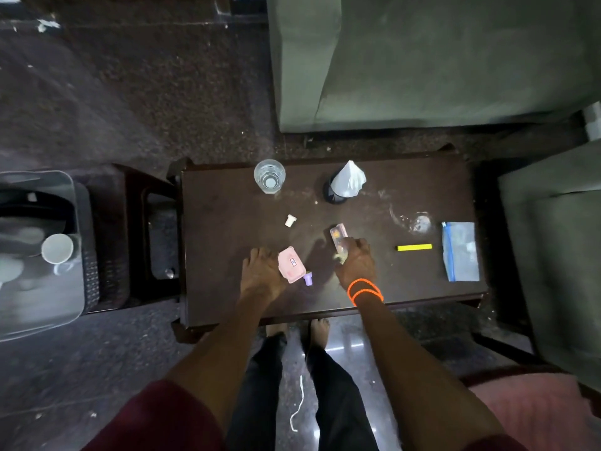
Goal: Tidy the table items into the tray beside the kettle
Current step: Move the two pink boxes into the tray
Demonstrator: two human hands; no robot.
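Dark speckled flooring surrounds a low dark-brown wooden desk (227, 288), with grey-green upholstered seats beyond it and to the right. Off to the left, on a separate stand, sits a clear plastic tray (42, 320) with a dark kettle (32, 206) just behind it and a pale round cup (57, 248) near its right wall.

Judging from the layout, the gathering step is in hand, and nothing from the desk looks to be in the tray yet. The left hand (260, 275) rests on the desk with its fingers curled against the left edge of a small pink lidded plastic box (291, 265); whether it grips the box or only touches it I cannot tell. A small purple cap-shaped piece (308, 278) lies just beside the box's near corner. The right hand (356, 260), with orange bangles at the wrist, closes its fingers around the near end of a translucent pinkish oblong case (338, 237) whose far end sticks out past the fingertips.

Remaining on the desk are a clear drinking glass (269, 176), a white crumpled bag over a dark base (346, 183), a small white stopper (289, 220), a yellow bar-shaped marker (414, 247) and a clear zip pouch with a blue edge (460, 252).

The next move probably calls for lifting both pieces and carrying them well to the left, past the desk's edge, to the tray.
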